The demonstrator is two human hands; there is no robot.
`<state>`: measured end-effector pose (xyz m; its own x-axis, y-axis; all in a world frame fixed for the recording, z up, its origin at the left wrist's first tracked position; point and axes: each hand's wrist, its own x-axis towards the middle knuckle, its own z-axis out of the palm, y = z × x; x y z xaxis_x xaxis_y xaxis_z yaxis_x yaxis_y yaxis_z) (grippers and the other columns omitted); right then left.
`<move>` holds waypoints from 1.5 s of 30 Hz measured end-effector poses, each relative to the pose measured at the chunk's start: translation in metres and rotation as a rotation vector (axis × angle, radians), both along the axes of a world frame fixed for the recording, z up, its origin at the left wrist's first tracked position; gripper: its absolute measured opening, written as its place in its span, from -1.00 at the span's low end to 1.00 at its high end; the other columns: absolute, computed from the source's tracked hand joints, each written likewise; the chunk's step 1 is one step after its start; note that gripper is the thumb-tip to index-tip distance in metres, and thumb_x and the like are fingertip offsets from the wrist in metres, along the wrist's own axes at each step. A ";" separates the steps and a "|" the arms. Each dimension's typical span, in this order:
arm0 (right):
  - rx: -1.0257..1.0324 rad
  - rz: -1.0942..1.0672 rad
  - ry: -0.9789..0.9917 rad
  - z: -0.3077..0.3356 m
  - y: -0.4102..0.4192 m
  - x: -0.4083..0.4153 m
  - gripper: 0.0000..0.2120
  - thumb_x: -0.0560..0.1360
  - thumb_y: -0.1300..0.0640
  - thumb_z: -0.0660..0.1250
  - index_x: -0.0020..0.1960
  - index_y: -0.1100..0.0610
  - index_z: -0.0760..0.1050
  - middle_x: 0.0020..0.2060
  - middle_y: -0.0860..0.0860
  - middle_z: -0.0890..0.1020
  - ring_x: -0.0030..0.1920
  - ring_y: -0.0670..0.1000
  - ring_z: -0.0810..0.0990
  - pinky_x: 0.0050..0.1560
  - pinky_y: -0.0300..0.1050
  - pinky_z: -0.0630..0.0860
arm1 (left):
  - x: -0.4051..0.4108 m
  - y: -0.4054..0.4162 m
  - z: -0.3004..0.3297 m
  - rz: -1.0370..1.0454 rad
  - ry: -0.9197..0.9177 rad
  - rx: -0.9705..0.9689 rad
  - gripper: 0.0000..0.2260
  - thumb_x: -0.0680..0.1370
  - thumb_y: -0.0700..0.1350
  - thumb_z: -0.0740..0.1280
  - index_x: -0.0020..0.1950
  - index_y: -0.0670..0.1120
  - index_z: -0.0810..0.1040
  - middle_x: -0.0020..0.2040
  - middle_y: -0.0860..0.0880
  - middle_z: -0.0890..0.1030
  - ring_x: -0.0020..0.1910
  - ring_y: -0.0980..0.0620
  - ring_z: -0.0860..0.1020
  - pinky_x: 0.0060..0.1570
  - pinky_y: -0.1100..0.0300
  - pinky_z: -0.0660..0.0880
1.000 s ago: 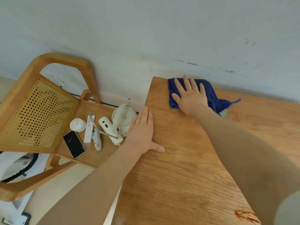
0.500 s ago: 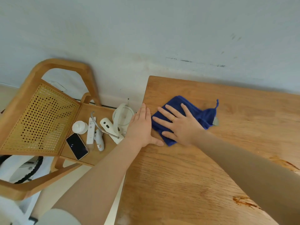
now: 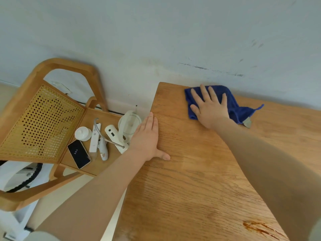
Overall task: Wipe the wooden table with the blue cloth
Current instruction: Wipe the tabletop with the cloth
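blue cloth (image 3: 232,106) partly under right hand (image 3: 211,110)

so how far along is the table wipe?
Mid-job. Done: hard to tell, no clear wiped patch shows. In hand: right hand presses the blue cloth flat at the table's far left corner; left hand rests flat on the left edge. Left: the near stain is untouched.

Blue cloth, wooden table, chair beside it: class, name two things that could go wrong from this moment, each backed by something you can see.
1. The flat right hand presses the blue cloth by the wooden table's far edge at the wall; a further push could rub the wall.
2. The left hand rests on the table's left edge, above the wooden chair holding a black smartphone; a slip might knock it.
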<state>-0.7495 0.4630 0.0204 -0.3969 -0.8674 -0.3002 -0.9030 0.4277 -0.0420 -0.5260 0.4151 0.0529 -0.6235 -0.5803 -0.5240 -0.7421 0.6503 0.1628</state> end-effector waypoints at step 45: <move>0.050 0.601 -0.032 0.007 0.154 0.053 -0.37 0.48 -0.29 -0.29 0.50 -0.13 -0.28 0.52 -0.05 -0.21 0.52 0.08 -0.23 0.42 0.20 -0.32 | -0.034 0.087 0.004 0.212 -0.068 -0.067 0.14 0.28 0.33 0.42 0.52 -0.20 -0.19 0.52 -0.25 -0.22 0.52 -0.17 -0.17 0.47 -0.02 -0.04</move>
